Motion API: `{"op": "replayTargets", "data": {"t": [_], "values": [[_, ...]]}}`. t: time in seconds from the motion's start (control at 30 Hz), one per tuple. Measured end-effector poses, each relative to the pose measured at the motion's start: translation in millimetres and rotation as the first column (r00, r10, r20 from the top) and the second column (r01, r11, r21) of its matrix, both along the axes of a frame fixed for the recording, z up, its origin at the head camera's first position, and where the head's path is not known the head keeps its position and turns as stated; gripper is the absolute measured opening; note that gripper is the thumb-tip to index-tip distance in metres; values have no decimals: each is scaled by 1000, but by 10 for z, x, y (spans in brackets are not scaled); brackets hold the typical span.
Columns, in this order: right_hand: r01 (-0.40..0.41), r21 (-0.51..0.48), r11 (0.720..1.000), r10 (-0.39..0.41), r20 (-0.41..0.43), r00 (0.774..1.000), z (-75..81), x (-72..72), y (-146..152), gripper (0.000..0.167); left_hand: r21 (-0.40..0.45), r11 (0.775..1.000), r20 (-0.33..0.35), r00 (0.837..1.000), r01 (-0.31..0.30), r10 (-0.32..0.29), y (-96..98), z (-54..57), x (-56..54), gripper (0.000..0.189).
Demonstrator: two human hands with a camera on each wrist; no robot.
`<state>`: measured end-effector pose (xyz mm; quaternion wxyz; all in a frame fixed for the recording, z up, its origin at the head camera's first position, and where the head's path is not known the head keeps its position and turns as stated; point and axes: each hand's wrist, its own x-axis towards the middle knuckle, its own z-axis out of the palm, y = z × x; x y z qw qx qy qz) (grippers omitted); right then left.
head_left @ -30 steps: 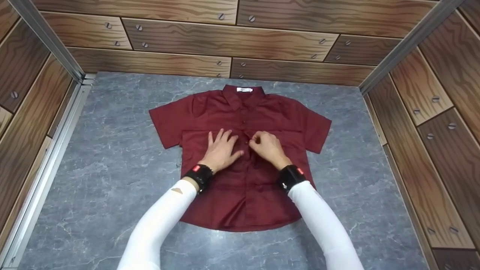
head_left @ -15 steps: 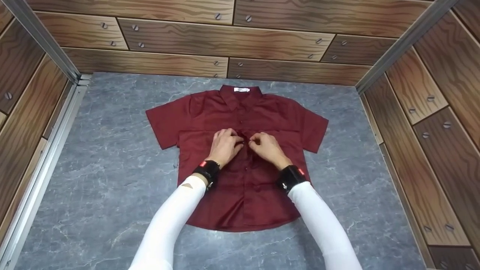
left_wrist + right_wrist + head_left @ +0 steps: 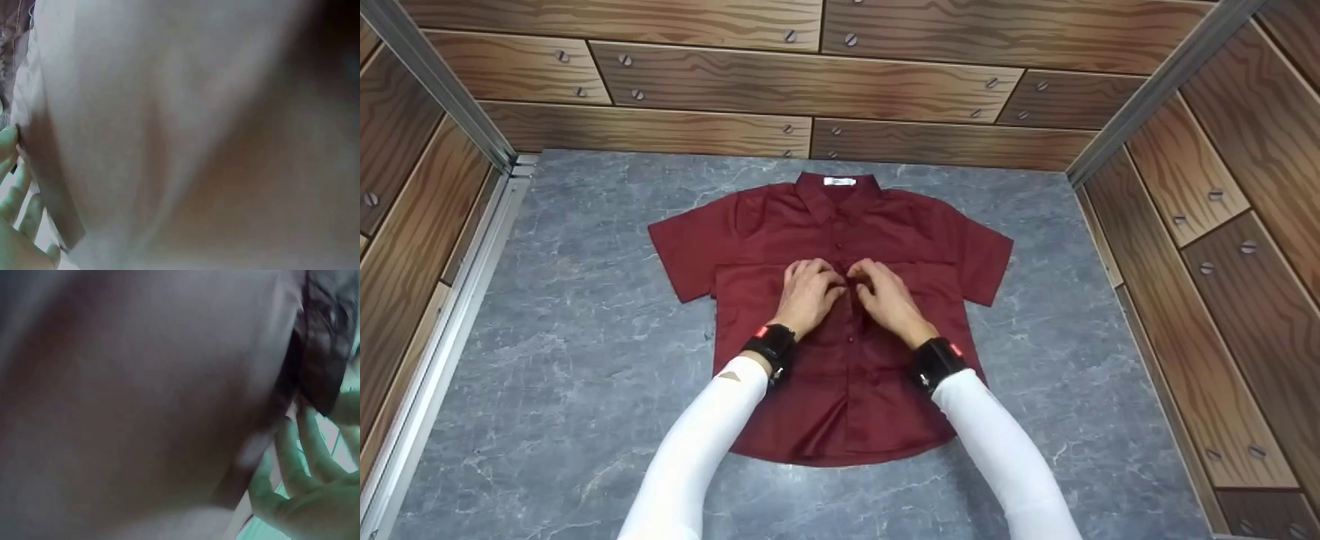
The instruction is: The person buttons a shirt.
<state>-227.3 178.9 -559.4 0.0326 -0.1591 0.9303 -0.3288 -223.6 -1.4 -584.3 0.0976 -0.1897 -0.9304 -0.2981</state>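
Note:
A dark red short-sleeved button-up shirt (image 3: 780, 240) lies front up, its collar at the far end. Both hands meet over its button placket at chest height. My left hand (image 3: 810, 292) has its fingers bent and its thumb and forefinger pinching the placket edge. Just to the right, my right hand (image 3: 889, 300) holds the placket between bent fingers and thumb, the fingertips close to the left ones. In the right wrist view, a fold of the placket (image 3: 323, 371) runs down to the fingers (image 3: 315, 444). Whatever button lies between the hands is hidden.
The shirt lies on a grey marbled surface (image 3: 585, 315). Wood-patterned panels (image 3: 697, 82) stand at the back and sides, with a metal rail (image 3: 450, 292) along the left edge. A white label (image 3: 840, 181) shows inside the collar.
My left hand, spread flat on the shirt at first, has moved right to the placket and bent its fingers. My right hand has stayed there, its fingers shifting slightly.

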Motion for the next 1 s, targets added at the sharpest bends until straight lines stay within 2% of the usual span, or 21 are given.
{"op": "replayTargets", "data": {"t": [0.07,0.17,0.37,0.53,0.67,0.83,1.0], "values": [[-9,-9,1000,9,-30,1000,-9,11,-7,19,19,1000,-19,1000,10,-10,-10,13,9,14],[6,-40,999,-7,-31,1000,-6,22,-12,13,52,998,-50,999,20,-18,-23,32,26,14],[47,-79,996,-44,33,998,16,1,-17,20,84,996,-96,995,27,-19,-34,58,48,13],[55,-106,993,-48,65,997,32,-24,-12,18,104,994,-104,994,35,-25,-37,72,49,15],[53,-131,990,-44,70,997,48,-36,-14,16,119,992,-87,996,34,-24,-40,67,49,16],[55,-139,989,-46,69,997,59,-33,-22,16,159,986,-27,999,39,-35,-50,48,44,18],[49,-148,988,-39,71,997,68,-19,-27,15,207,978,29,999,14,-20,-56,35,27,14]]}}
